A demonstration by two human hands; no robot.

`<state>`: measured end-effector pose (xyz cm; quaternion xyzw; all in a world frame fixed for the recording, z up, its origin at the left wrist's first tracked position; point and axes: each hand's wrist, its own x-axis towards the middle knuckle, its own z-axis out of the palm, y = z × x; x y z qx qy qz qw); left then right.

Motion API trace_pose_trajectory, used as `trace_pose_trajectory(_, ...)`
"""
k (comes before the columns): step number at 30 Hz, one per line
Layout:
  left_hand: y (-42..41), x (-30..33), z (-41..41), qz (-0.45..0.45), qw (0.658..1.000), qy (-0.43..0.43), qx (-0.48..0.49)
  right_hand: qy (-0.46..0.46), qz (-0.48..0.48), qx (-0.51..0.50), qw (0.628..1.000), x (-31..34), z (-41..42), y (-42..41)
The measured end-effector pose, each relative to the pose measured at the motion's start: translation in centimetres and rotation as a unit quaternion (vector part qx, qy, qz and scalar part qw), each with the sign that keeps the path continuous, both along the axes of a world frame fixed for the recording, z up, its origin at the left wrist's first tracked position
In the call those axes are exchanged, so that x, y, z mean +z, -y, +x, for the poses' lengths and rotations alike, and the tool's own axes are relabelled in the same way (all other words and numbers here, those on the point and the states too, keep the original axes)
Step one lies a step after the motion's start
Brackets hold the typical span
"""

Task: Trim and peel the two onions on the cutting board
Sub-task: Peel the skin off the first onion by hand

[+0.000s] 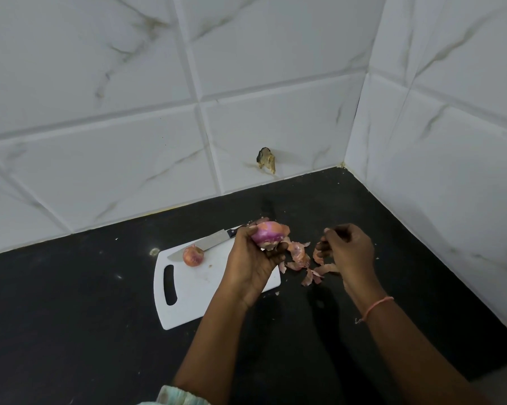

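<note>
My left hand (253, 258) grips a partly peeled purple onion (268, 234) above the right end of the white cutting board (194, 290). Loose skin hangs from the onion's underside. My right hand (347, 249) hovers to the right over a heap of onion peels (300, 260) on the counter, fingers curled, pinching a strip of skin. A second, smaller onion (193, 255) with its skin on sits on the board's far left part. A knife (207, 241) lies along the board's far edge, blade pointing left.
The black countertop (85, 317) runs into a corner of white marble-look tiled walls at the back and right. A chipped spot (266, 159) marks the back wall. Small skin flakes dot the counter around the board.
</note>
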<state>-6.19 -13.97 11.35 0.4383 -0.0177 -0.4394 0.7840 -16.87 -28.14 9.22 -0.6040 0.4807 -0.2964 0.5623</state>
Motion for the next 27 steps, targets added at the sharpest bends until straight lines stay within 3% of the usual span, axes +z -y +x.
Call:
trace_pose_trajectory(4,0.3,-0.1,-0.1,0.008,1.000,0.021,0.000,0.013,-0.086,0.057,0.995,0.0,-0.1,-1.2)
trace_pose_trajectory(9,0.7,-0.5,-0.2,0.043,0.997,0.059,0.026,0.092,-0.068,0.208,0.971,2.3,1.3,-3.8)
trace_pose_trajectory(12,0.6,-0.4,-0.3,0.028,0.998,0.036,0.033,0.088,-0.122,0.194,0.969,2.6,1.6,-4.2)
trace_pose_trajectory(18,0.3,-0.1,-0.2,-0.018,0.998,-0.032,0.048,0.107,-0.143,0.172,0.969,2.5,1.8,-3.9)
trace_pose_trajectory(23,0.6,-0.2,-0.2,0.002,0.997,-0.065,0.038,0.060,-0.196,0.195,0.959,2.7,1.8,-3.6)
trace_pose_trajectory(27,0.8,0.0,-0.6,0.053,0.998,-0.039,0.015,0.040,-0.189,0.217,0.957,2.8,1.7,-3.5)
